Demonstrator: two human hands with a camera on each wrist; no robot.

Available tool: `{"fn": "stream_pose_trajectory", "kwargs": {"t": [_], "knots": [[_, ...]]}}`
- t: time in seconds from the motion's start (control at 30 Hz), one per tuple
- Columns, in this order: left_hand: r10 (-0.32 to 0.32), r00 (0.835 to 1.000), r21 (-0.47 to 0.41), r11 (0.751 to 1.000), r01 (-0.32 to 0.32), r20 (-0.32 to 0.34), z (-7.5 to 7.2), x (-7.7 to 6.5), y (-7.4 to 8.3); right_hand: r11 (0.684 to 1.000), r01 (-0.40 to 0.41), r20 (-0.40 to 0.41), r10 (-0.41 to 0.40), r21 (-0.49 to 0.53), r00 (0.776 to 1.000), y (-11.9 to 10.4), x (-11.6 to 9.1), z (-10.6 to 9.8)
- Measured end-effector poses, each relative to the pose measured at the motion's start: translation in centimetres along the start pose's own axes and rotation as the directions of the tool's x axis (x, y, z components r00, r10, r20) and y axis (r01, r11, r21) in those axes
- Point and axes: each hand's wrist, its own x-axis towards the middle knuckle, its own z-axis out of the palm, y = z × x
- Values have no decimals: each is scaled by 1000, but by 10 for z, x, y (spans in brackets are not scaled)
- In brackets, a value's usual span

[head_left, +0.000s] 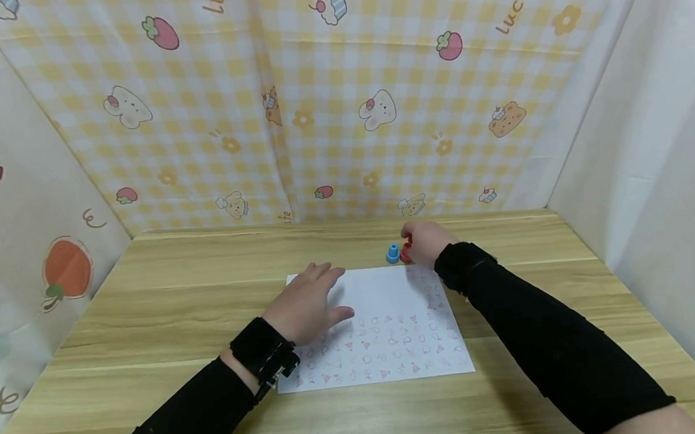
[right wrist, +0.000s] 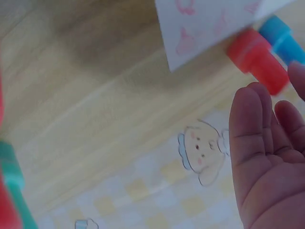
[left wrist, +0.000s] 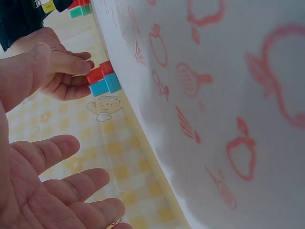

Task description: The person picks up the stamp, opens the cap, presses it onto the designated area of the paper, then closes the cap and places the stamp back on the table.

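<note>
Red stamp [right wrist: 259,62] stands on the table just past the sheet's far edge, near its far right corner. Right hand [head_left: 428,243] is at that stamp, beyond the same corner: fingers nearly straight, thumb apart from them, stamp's handle end at the gap; can't tell if skin touches it. Blue stamp [head_left: 393,254] is upright just beside the red one, also past the sheet's far edge. Sheet [head_left: 378,289] itself is white, with red prints (fruit outlines, rackets, shuttlecocks) across its near half and up its right side. Left hand [head_left: 302,308] is over the sheet's left part, fingers loose and spread, holding nothing; contact with paper unclear. Green stamp [right wrist: 13,179] sits right of the sheet, partly cut off. Wood-grain table [head_left: 176,292] surrounds the sheet; yellow checked cloth [head_left: 343,156] hangs beyond it
</note>
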Motion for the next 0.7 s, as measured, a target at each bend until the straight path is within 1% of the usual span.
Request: {"fn": "stream_pose_trajectory", "kwargs": {"t": [0.13,0.27,0.4,0.53,0.7], "knots": [[6,1000,-2,1000,-6,1,0,-1,1,999,35,-22,-35,-1,999,3,-11,-13],[8,1000,2,1000,-8,7,-1,-1,2,998,63,-66,-62,13,996,10,-24,-25],[11,1000,1,1000,-11,8,-2,-2,3,997,68,-91,-66,20,994,21,-34,-34],[10,1000,-10,1000,-10,10,-2,-2,4,998,61,-75,-59,21,995,31,-46,-42],[10,1000,-6,1000,-10,15,-2,-3,4,999,39,-5,-39,-1,999,41,-61,-52]]}}
